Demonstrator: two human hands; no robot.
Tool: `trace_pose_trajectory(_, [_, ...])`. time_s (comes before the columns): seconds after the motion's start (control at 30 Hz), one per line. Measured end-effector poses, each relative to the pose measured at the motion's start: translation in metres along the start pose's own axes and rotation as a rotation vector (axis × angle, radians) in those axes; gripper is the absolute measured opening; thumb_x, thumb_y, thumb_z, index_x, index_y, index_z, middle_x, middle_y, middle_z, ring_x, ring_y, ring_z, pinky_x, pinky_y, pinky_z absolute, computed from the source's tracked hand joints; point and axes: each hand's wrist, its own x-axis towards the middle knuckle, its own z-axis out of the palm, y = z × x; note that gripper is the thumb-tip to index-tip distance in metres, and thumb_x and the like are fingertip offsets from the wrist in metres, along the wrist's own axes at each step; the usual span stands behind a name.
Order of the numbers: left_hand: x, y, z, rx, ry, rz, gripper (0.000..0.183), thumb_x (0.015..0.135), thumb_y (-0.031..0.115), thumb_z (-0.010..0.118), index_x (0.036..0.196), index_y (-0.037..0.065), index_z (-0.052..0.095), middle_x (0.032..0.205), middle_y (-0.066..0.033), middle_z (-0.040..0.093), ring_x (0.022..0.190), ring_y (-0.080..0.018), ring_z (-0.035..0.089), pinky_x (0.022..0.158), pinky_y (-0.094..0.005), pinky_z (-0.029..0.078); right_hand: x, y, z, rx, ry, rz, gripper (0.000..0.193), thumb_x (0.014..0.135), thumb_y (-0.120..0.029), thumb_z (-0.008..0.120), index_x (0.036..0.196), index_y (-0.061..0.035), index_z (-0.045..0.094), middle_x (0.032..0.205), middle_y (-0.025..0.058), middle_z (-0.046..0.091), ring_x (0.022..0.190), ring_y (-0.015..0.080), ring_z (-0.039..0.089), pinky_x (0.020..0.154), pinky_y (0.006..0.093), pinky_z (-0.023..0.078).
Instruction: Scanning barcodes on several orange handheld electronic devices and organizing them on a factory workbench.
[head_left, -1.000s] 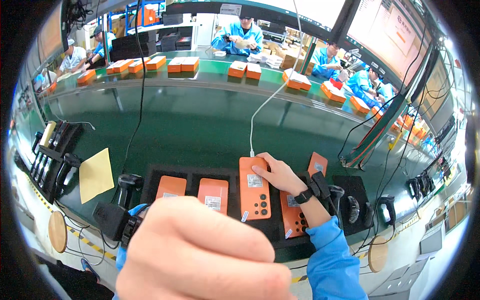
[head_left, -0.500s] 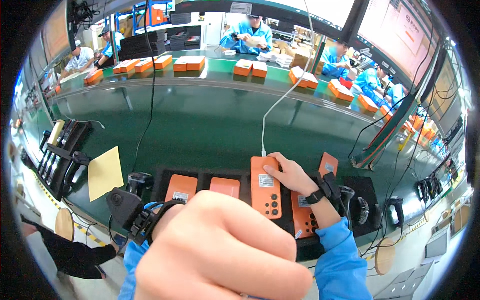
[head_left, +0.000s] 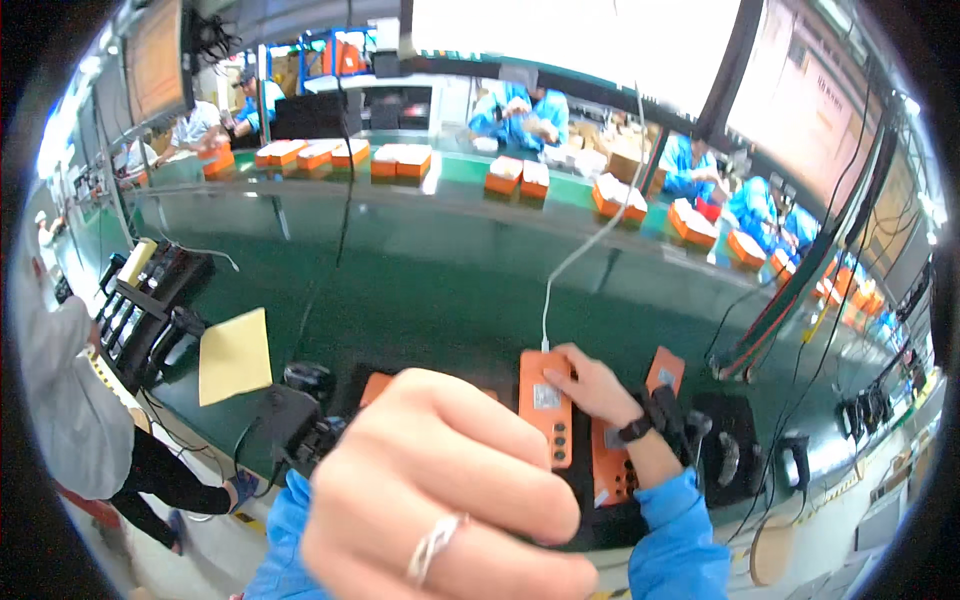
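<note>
My 2 sleeves are plain blue; the ring on my left hand is silver, the watch at my right wrist black. The phone in my right hand is orange, with a white label, dark lenses and a white cable. I see a black mat, a dark green bench and pale yellow paper. The boxes opposite are orange and white, the floor tape striped yellow and black.

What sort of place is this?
Likely an electronics factory line, perhaps packing or testing: an orange phone under the right hand, orange boxes in a row beyond, and workers in blue.
</note>
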Motion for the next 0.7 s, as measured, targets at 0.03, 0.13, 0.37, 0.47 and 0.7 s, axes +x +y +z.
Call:
trace_pose_trajectory(0.03, [0.003,0.002,-0.001,0.01,-0.009,-0.04,0.018,0.091,0.0,0.058,0.076,0.008,0.059,0.079,-0.0121,0.075,0.062,-0.0215,0.07,0.054,-0.0262,0.054,0.001,0.004,0.003,-0.023,0.016,-0.027,0.053,0.101,-0.045,0.061,0.136,-0.0059,0.053,0.115,0.0283,0.07,0.109,0.0461,0.067,0.089,0.0479,0.053])
trace_pose_trajectory(0.13, [-0.009,-0.001,0.02,0.127,0.187,0.02,0.011,0.089,0.003,0.062,0.08,0.004,0.067,0.08,-0.009,0.07,0.06,-0.0198,0.065,0.052,-0.0275,0.048,0.006,0.003,0.013,-0.024,0.03,-0.08,0.053,0.1,-0.05,0.06,0.135,-0.0113,0.053,0.109,0.0282,0.071,0.105,0.0486,0.067,0.088,0.0512,0.054])
trace_pose_trajectory(0.37, [-0.015,0.004,0.018,0.156,0.176,0.042,0.011,0.083,-0.004,0.058,0.085,0.007,0.056,0.077,-0.0184,0.073,0.062,-0.0264,0.07,0.053,-0.032,0.055,0.003,0.011,0.009,-0.023,0.023,-0.096,0.055,0.1,-0.052,0.059,0.137,-0.0114,0.053,0.106,0.0254,0.072,0.102,0.0443,0.07,0.085,0.0468,0.055])
trace_pose_trajectory(0.47, [-0.014,0.0,0.026,0.276,0.387,0.122,0.011,0.082,0.003,0.061,0.072,0.001,0.064,0.075,-0.0102,0.066,0.056,-0.0212,0.061,0.047,-0.0292,0.044,0.008,0.0,0.006,-0.029,-0.022,-0.025,0.054,0.1,-0.05,0.06,0.137,-0.0108,0.052,0.104,0.0239,0.072,0.1,0.0425,0.07,0.085,0.047,0.055])
trace_pose_trajectory(0.7, [-0.013,-0.001,0.013,-0.043,0.332,0.042,0.023,0.085,0.0,0.054,0.063,0.005,0.048,0.073,-0.0186,0.069,0.052,-0.0235,0.06,0.041,-0.0292,0.039,0.01,0.011,0.008,0.006,0.016,-0.13,0.051,0.1,-0.047,0.062,0.135,-0.0104,0.055,0.103,0.0237,0.072,0.1,0.0427,0.071,0.084,0.0477,0.055])
